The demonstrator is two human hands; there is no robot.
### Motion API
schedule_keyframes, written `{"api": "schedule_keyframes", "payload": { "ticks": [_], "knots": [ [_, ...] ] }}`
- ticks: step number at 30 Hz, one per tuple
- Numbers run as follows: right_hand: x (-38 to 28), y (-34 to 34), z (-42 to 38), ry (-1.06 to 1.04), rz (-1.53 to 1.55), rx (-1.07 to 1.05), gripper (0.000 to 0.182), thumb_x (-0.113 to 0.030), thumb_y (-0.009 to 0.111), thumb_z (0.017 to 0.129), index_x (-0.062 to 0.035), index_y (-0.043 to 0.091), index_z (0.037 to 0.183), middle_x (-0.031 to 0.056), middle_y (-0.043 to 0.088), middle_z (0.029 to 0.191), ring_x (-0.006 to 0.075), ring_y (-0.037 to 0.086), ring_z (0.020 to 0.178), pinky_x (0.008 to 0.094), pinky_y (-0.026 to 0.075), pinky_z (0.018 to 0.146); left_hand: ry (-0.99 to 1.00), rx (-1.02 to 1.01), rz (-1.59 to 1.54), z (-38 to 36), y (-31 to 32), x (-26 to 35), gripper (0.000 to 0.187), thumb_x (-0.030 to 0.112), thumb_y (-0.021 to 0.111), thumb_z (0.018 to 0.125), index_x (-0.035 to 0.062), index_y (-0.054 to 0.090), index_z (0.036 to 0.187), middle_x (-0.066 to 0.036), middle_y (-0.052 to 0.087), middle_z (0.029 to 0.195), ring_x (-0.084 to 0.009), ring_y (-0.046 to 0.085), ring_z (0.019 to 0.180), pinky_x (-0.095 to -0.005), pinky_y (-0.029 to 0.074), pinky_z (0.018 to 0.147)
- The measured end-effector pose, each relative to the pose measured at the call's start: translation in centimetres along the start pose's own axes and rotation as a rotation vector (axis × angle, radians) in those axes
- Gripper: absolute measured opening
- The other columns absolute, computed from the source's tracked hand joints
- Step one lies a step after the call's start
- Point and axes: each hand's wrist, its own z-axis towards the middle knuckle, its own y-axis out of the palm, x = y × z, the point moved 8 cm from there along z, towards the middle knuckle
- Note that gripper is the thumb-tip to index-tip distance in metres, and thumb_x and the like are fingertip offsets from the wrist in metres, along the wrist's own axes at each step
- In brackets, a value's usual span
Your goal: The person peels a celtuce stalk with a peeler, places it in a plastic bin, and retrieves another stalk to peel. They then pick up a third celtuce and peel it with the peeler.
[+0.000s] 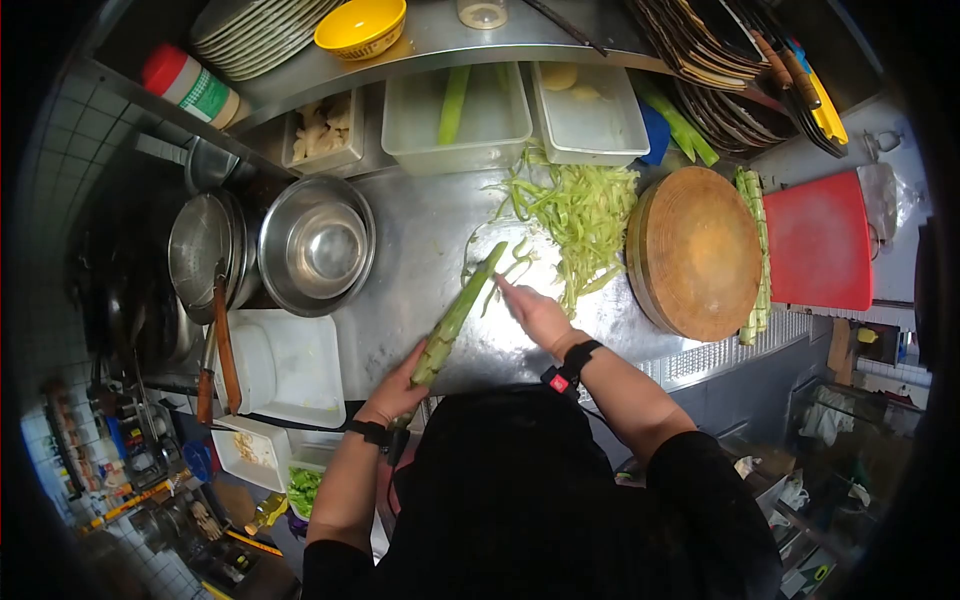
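A long green stalk (pixel 455 318) slants over the steel counter, its thin tip pointing up and away from me. My left hand (pixel 399 388) is wrapped round its thick lower end. Near the upper part of the stalk, my right hand (pixel 535 315) is closed, with its fingers around a small tool too hidden to make out. A thin peel strip (pixel 490 298) hangs beside the stalk. Beyond my right hand lies a heap of pale green peelings (pixel 580 225), with some loose strips around it.
Right of the peelings stands a round wooden chopping block (pixel 697 253), with a red board (pixel 818 243) beyond. Metal bowls (pixel 317 247) and a white tub (pixel 300 365) are at the left. Plastic bins (pixel 455 150) line the back under a shelf (pixel 440 58).
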Motion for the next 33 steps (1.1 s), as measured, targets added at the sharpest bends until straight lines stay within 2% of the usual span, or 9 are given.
{"api": "schedule_keyframes", "payload": {
  "ticks": [6, 8, 9, 17, 20, 21, 24, 30, 33],
  "knots": [
    [-1.6, 4.0, -0.9, -0.274, -0.024, -0.289, 0.063, -0.002, 0.056, 0.096, -0.0159, 0.046, 0.157, 0.0207, 0.065, 0.088, 0.0373, 0.069, 0.080, 0.0462, 0.056, 0.075, -0.013, -0.057, -0.131, 0.2, 0.3, 0.2, 0.092, 0.008, 0.065, 0.090, 0.0232, 0.022, 0.169, -0.017, 0.060, 0.146, -0.0257, 0.062, 0.127, -0.0326, 0.047, 0.107],
    [5.1, -0.7, 0.3, 0.393, -0.069, 0.272, 0.050, -0.009, 0.053, 0.103, -0.0139, 0.050, 0.153, 0.0239, 0.069, 0.092, 0.0417, 0.067, 0.082, 0.0489, 0.055, 0.074, 0.022, -0.045, -0.082, 0.5, 0.3, -0.5, 0.092, 0.008, 0.065, 0.090, 0.0234, 0.022, 0.169, -0.017, 0.059, 0.146, -0.0259, 0.062, 0.127, -0.0324, 0.047, 0.108],
    [5.0, -2.7, 0.4, 0.342, -0.054, 0.390, 0.052, -0.010, 0.054, 0.103, -0.0154, 0.048, 0.154, 0.0224, 0.069, 0.092, 0.0421, 0.067, 0.079, 0.0504, 0.055, 0.072, 0.061, -0.029, -0.029, 0.7, 0.0, -0.5, 0.091, 0.008, 0.065, 0.091, 0.0235, 0.021, 0.169, -0.016, 0.059, 0.147, -0.0261, 0.062, 0.127, -0.0323, 0.047, 0.108],
    [-2.9, 3.3, -1.2, -0.222, -0.066, -0.285, 0.066, -0.003, 0.056, 0.096, -0.0186, 0.042, 0.159, 0.0189, 0.066, 0.095, 0.0376, 0.070, 0.085, 0.0467, 0.058, 0.077, 0.022, -0.016, -0.031, 0.6, 0.6, -0.2, 0.094, 0.010, 0.068, 0.087, 0.0239, 0.022, 0.169, -0.021, 0.058, 0.148, -0.0296, 0.062, 0.130, -0.0341, 0.045, 0.111],
    [1.1, 4.3, 0.2, -0.207, -0.045, -0.216, 0.055, -0.007, 0.055, 0.100, -0.0110, 0.048, 0.154, 0.0195, 0.067, 0.102, 0.0421, 0.067, 0.084, 0.0489, 0.056, 0.079, 0.051, 0.043, 0.093, 0.5, 0.4, 0.5, 0.096, 0.011, 0.069, 0.085, 0.0230, 0.023, 0.168, -0.025, 0.058, 0.144, -0.0368, 0.062, 0.128, -0.0384, 0.047, 0.110],
    [4.8, 3.1, 1.1, 0.244, -0.086, -0.156, 0.054, -0.007, 0.056, 0.100, -0.0118, 0.049, 0.154, 0.0200, 0.068, 0.102, 0.0417, 0.067, 0.085, 0.0492, 0.056, 0.080, 0.099, 0.108, 0.214, 0.2, 0.2, 1.0, 0.097, 0.011, 0.070, 0.083, 0.0225, 0.024, 0.168, -0.027, 0.059, 0.140, -0.0415, 0.062, 0.126, -0.0417, 0.049, 0.109],
    [3.2, -2.4, 1.9, 0.325, -0.052, 0.132, 0.052, -0.011, 0.055, 0.102, -0.0135, 0.049, 0.154, 0.0200, 0.069, 0.104, 0.0411, 0.067, 0.088, 0.0490, 0.056, 0.082, -0.025, 0.109, 0.343, -0.1, 0.1, 2.1, 0.099, 0.012, 0.071, 0.080, 0.0232, 0.025, 0.167, -0.029, 0.059, 0.132, -0.0477, 0.061, 0.121, -0.0491, 0.051, 0.106],
    [-1.4, 2.1, -0.1, -0.231, 0.032, -0.170, 0.058, -0.009, 0.056, 0.101, -0.0194, 0.046, 0.157, 0.0225, 0.068, 0.100, 0.0414, 0.067, 0.080, 0.0517, 0.055, 0.078, -0.008, 0.159, 0.475, -0.4, 0.4, 3.1, 0.100, 0.015, 0.072, 0.079, 0.0264, 0.025, 0.167, -0.029, 0.059, 0.122, -0.0470, 0.063, 0.113, -0.0506, 0.054, 0.100],
    [4.5, -0.9, 0.6, 0.332, -0.048, 0.151, 0.056, -0.007, 0.056, 0.101, -0.0193, 0.048, 0.155, 0.0207, 0.069, 0.100, 0.0411, 0.067, 0.080, 0.0505, 0.055, 0.075, -0.008, 0.187, 0.522, -0.7, 0.2, 3.1, 0.101, 0.015, 0.072, 0.078, 0.0259, 0.026, 0.167, -0.028, 0.059, 0.120, -0.0468, 0.064, 0.112, -0.0504, 0.054, 0.100]
  ]
}}
